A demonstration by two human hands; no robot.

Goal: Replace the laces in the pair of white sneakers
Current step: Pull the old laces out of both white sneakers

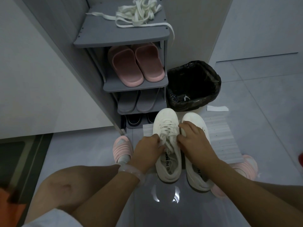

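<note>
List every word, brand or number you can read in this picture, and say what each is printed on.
Left sneaker insole: dark upside-down lettering and a small circled mark, too blurred to read.
Right sneaker insole: part of dark lettering beside the arm, unreadable.
Nothing else carries readable text.

Two white sneakers (167, 145) stand side by side on the floor (262, 99). The left hand (147, 149) and right hand (193, 138) pinch the left sneaker's lace (167, 130). A loose lace pile (139, 12) lies atop the grey shoe rack (124, 38).
</note>
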